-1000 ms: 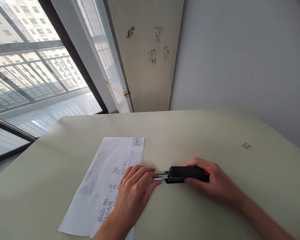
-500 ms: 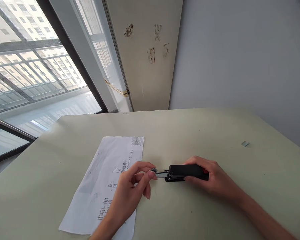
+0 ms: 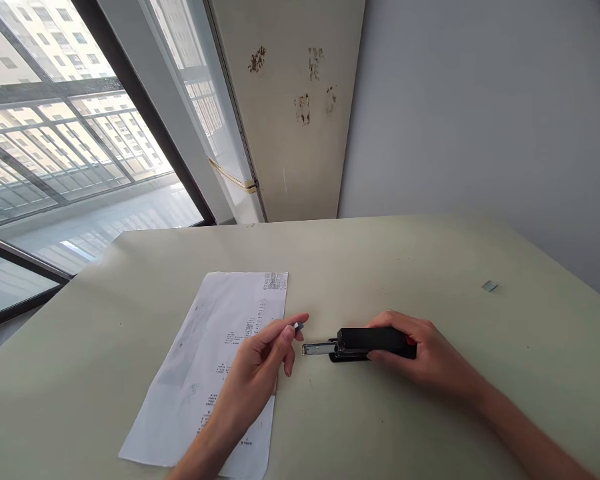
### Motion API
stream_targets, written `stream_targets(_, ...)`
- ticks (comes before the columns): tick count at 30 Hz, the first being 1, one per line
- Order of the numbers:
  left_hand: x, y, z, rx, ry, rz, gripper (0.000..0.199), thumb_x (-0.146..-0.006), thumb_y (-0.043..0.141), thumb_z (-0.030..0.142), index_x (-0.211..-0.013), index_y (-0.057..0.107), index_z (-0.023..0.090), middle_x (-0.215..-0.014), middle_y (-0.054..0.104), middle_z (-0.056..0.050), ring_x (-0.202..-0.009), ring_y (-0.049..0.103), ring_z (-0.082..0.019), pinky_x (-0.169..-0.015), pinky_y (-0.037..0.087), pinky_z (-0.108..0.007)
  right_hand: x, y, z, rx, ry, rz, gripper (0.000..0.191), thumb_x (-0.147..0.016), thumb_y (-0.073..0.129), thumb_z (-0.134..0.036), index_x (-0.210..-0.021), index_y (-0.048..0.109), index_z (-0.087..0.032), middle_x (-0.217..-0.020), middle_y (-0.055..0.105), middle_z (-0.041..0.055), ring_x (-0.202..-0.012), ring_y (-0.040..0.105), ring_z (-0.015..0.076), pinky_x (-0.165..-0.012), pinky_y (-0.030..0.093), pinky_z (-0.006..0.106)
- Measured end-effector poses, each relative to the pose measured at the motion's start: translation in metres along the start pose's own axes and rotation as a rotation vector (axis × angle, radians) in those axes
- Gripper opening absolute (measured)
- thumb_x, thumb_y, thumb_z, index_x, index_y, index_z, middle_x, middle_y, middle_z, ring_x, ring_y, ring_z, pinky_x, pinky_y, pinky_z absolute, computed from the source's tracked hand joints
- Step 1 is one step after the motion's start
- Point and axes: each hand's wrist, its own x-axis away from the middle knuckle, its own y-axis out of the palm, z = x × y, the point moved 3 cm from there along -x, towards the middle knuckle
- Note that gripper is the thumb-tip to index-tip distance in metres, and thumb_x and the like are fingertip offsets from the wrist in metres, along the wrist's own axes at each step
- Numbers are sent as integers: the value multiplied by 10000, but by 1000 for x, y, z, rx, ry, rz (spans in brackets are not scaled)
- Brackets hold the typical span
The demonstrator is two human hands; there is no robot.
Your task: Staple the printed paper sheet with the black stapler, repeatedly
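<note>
My right hand [image 3: 430, 350] is wrapped round the back of a black stapler [image 3: 363, 340], which lies flat on the table with its front to the left. The stapler's metal staple tray [image 3: 319, 348] sticks out of that front end. Just left of the tray, my left hand [image 3: 260, 363] pinches a short grey strip of staples [image 3: 299, 327] between thumb and index finger. The strip is held slightly above the tray's tip, apart from it. Beneath my left hand and forearm lies a printed sheet of paper [image 3: 180, 373], partly covered by them.
On the pale green table [image 3: 380, 427], a small grey flat piece [image 3: 490, 286] lies at the right, perhaps more staples. A plain wall [image 3: 480, 120] borders the table on the right. Glass windows [image 3: 80, 133] and a stained panel [image 3: 290, 160] stand beyond its far and left sides.
My left hand has drawn back left and up from the tray with the staple strip, so the tray's tip now shows. My right hand and the stapler stay in place.
</note>
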Motion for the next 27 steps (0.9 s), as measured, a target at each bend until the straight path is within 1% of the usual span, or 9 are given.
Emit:
stream_targets(3, -1, 0, 1, -74, 70, 23, 342, -1056, 537, 440, -1228, 777, 267, -753, 683, -20, -857, 710, -198, -684, 590, -284, 0, 0, -1, -16, -2, 1, 242, -922, 701, -484, -1023, 718, -265, -917, 727, 21, -760, 623, 186, -651, 487, 285)
stream_targets(5, -1, 0, 1, -159, 153, 64, 275, -1027, 607, 403, -1202, 781, 283, -865, 739, -22, -806, 703, -177, -671, 586, -282, 0, 0, -2, -16, -6, 6, 242, -920, 702, -485, -1021, 722, -266, -904, 727, 17, -752, 623, 184, -646, 482, 283)
stream_targets(8, 1, 4, 2, -338, 349, 121, 212, -1014, 644, 305, -1180, 775, 284, -943, 774, -19, -827, 703, -175, -706, 582, -298, 0, 0, -2, -16, -8, 8, 241, -920, 703, -485, -1026, 726, -270, -898, 728, 12, -749, 625, 181, -636, 471, 278)
stream_targets(10, 3, 7, 3, -465, 483, 126, 202, -1021, 632, 254, -1165, 773, 276, -972, 790, -20, -868, 712, -187, -762, 585, -329, 0, 0, -2, -17, -11, 2, 250, -927, 698, -491, -1030, 725, -265, -907, 730, 18, -756, 626, 184, -643, 472, 281)
stream_targets(12, 4, 10, 5, -555, 568, 118, 205, -1028, 618, 230, -1158, 770, 274, -993, 802, -21, -897, 722, -197, -796, 585, -354, 0, 0, -3, -23, -16, -5, 266, -932, 693, -506, -1032, 723, -260, -923, 734, 27, -765, 627, 188, -659, 482, 289)
stream_targets(14, 5, 12, 6, -591, 596, 106, 209, -1030, 616, 220, -1164, 766, 274, -1014, 806, -20, -912, 728, -200, -798, 585, -356, 0, -1, -3, -34, -12, -5, 272, -932, 692, -510, -1038, 722, -261, -943, 740, 32, -776, 631, 192, -675, 497, 296)
stream_targets(19, 5, 14, 5, -606, 584, 52, 213, -1028, 620, 198, -1179, 755, 264, -1054, 804, -10, -934, 725, -191, -799, 575, -345, 0, -1, -4, -31, -1, 4, 249, -922, 698, -489, -1026, 724, -265, -946, 745, 29, -784, 642, 194, -665, 502, 291)
stream_targets(23, 5, 15, 5, -636, 610, 54, 209, -1032, 611, 195, -1178, 752, 245, -1065, 803, -13, -934, 723, -192, -798, 567, -350, 0, -1, -4, -17, -22, 12, 233, -924, 698, -469, -1038, 730, -269, -946, 747, 24, -774, 643, 189, -646, 484, 280)
stream_targets(27, 4, 15, 5, -640, 576, 23, 218, -1037, 599, 204, -1185, 753, 251, -1081, 803, -12, -944, 727, -193, -805, 572, -350, 0, -1, -4, -23, -3, 7, 228, -920, 705, -466, -1036, 727, -271, -928, 738, 12, -763, 631, 179, -635, 463, 271)
